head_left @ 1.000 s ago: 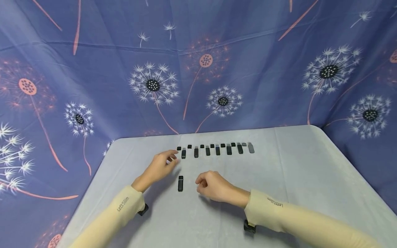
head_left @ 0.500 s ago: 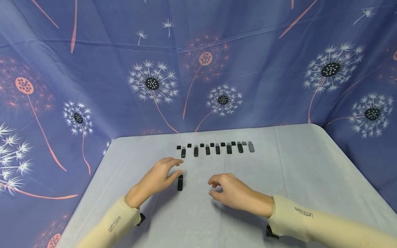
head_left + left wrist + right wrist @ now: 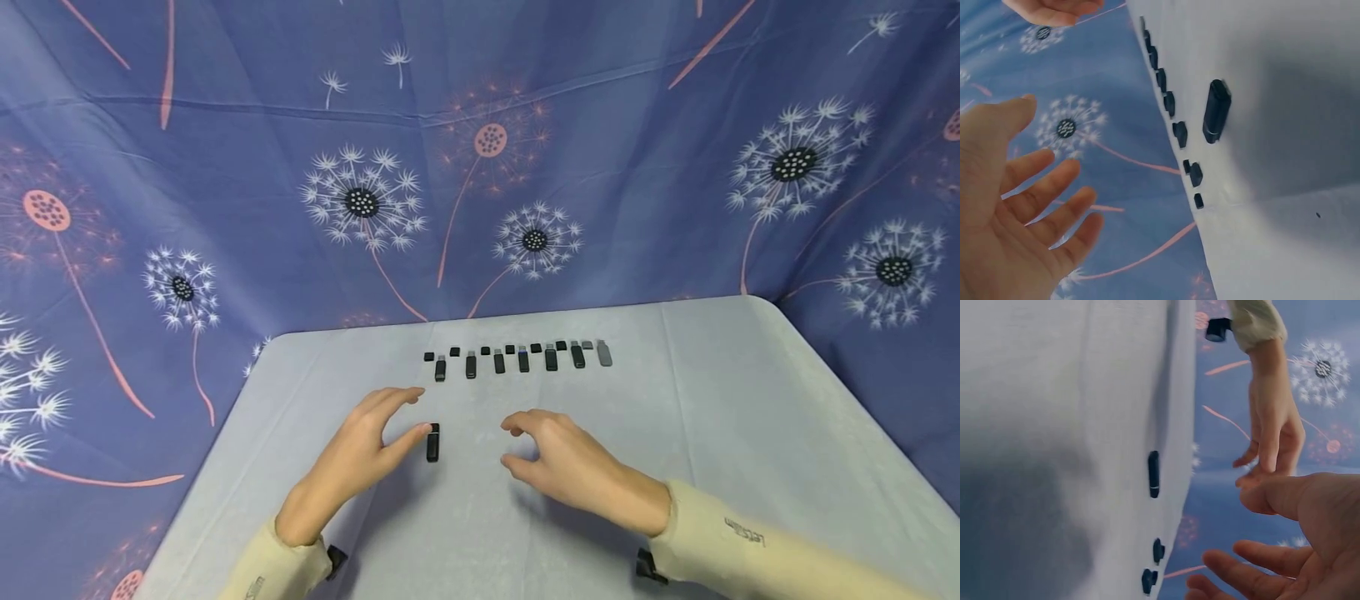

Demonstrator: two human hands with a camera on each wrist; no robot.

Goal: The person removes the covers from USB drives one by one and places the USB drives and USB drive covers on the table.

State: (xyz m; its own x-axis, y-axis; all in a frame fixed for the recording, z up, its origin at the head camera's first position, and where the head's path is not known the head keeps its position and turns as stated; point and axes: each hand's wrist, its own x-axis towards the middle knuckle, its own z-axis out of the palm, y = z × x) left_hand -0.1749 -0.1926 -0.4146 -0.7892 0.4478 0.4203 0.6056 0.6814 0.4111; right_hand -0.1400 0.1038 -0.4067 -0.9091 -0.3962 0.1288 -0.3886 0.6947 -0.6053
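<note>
A black USB stick (image 3: pixel 432 447) with its cap on lies by itself on the table, nearer than the others. My left hand (image 3: pixel 360 446) hovers just left of it, fingers spread; in the head view the thumb tip overlaps the stick's capped end, though the left wrist view shows the hand apart from the capped stick (image 3: pixel 1217 112). To the right, my right hand (image 3: pixel 570 462) is held above the table with relaxed, slightly bent fingers and nothing in them. Beyond both hands, several uncapped USB sticks (image 3: pixel 523 359) form a row, their small caps (image 3: pixel 510 350) beside them.
The table (image 3: pixel 720 433) has a pale grey cloth. A blue curtain (image 3: pixel 637 167) with dandelion prints stands behind it and at both sides. Each wrist carries a small black device (image 3: pixel 649 567) under a cream sleeve.
My left hand has drawn back from the row towards the capped stick, its fingers spreading wider. My right hand has shifted right and its fingers have loosened. The sticks have stayed put.
</note>
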